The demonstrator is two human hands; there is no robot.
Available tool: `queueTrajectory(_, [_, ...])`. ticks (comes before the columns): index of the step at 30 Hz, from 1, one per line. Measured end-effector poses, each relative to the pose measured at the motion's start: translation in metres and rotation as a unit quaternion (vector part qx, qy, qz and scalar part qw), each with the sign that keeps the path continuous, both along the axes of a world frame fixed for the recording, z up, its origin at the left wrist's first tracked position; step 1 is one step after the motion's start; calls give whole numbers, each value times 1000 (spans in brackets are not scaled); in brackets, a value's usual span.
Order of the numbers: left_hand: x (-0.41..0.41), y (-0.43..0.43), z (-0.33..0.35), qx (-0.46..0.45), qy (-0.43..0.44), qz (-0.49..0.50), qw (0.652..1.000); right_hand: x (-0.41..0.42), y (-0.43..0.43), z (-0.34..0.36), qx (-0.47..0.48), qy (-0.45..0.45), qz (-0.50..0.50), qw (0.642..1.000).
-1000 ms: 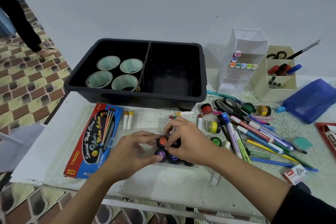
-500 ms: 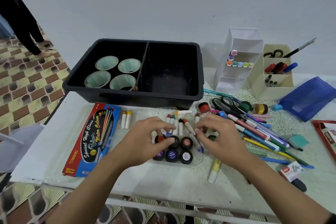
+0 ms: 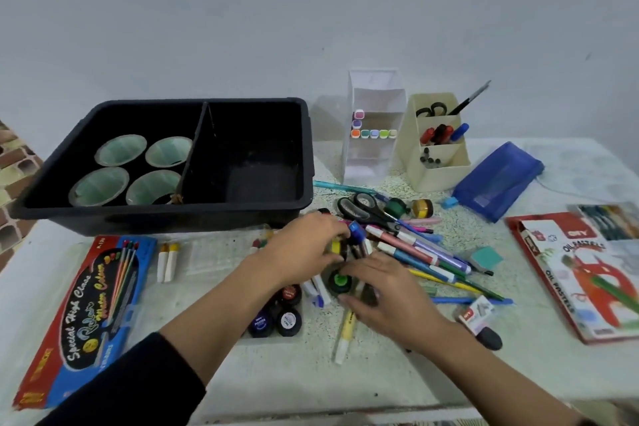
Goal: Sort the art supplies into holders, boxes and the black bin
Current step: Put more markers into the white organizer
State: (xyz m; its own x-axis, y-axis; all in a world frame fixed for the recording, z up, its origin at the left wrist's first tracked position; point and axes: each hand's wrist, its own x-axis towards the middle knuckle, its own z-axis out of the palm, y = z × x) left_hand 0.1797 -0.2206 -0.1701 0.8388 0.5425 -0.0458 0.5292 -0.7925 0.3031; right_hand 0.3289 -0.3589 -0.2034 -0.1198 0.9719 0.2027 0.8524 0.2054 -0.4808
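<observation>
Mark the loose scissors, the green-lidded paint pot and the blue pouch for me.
loose scissors (image 3: 378,214), head view, where the black handles meet.
green-lidded paint pot (image 3: 340,279), head view, on its green lid.
blue pouch (image 3: 498,180), head view, middle of its top face.

The black bin contains four pale green cups; the watercolour box is blue and red, with a black oval and yellow and white lettering. The table is white with fine dark speckling, and it carries a white holder with orange, purple, green and blue caps, a cream holder and a dark blue pouch. Also present are a red-edged oil pastel box, a green-lidded pot, a yellow-banded pot, a teal eraser and brown-and-yellow patterned floor tiles.
</observation>
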Motion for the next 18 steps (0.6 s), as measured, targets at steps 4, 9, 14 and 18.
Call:
queueTrajectory(4, [0,5,-5,-19,-4,-4,1000,2,0,2,-16,75,-23,997])
queueTrajectory(9, [-19,0,2,-45,-65,2,997,6,0,18,9,181,-66,981])
queueTrajectory(14, [-76,-13,36,-97,-117,35,988,-11,12,35,10,227,-25,974])
queueTrajectory(18, [-141,-19,49,-130,-166,107,972,-46,26,43,17,234,27,972])
